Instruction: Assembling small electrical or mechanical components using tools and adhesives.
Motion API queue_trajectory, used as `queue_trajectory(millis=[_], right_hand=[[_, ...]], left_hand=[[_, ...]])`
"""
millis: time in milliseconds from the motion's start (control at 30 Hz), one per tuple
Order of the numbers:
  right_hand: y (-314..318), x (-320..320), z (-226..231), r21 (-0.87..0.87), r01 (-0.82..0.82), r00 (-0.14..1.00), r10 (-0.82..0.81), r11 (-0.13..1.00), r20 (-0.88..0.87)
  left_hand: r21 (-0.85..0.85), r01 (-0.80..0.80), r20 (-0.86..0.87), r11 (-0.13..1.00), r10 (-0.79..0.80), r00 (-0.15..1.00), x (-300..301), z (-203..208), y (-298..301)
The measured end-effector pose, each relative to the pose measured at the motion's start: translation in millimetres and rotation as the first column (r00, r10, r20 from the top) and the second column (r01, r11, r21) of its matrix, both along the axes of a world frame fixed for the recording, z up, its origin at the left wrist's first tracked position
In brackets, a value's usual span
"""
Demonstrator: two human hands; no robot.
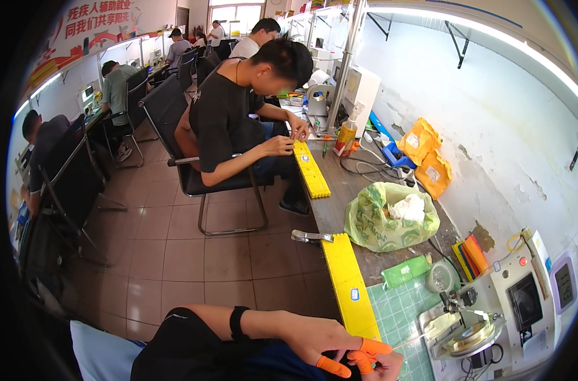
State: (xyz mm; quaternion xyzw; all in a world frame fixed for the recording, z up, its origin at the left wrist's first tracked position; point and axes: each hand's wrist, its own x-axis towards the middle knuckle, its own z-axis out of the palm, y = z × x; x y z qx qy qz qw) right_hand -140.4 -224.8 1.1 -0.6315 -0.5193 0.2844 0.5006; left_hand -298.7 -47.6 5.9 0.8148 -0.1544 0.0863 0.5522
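Observation:
My left hand, a black band on its wrist, reaches in from the left at the lower edge. Orange finger cots cover some of its fingers, which bend against my right hand. Only part of the right hand shows at the bottom edge, its fingers curled. Whatever lies between the fingertips is too small to make out. A thin pale strand runs from near them toward a white bench machine with a round metal disc. Beneath the hands, a yellow strip lines the table edge.
A green cutting mat carries a green packet and a round clear dish. Beyond are a green plastic bag, yellow envelopes and cables. A metal clamp juts past the edge. A seated co-worker works farther along.

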Motion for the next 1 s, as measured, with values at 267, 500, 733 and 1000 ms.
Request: queue_trajectory(millis=[267,500,733,1000], right_hand=[[-2,14,-11,0.041,0.005,0.990,0.001,0.999,-0.142],[-21,46,12,-0.007,0.089,0.983,-0.089,0.996,-0.159],[-34,61,13,0.080,0.115,0.993,-0.116,0.990,0.002],[-36,64,21,0.041,0.101,0.978,-0.091,0.994,-0.187]], left_hand=[[0.087,0.005,-0.055,0.996,0.000,0.998,21,-6,-16],[-0.015,-0.207,0.262,0.978,0.204,0.943,49,-4,-1],[-0.014,-0.168,0.379,0.986,0.161,0.911,86,0,-13],[-0.193,-0.146,0.363,0.970,0.209,0.908,107,18,-20]])
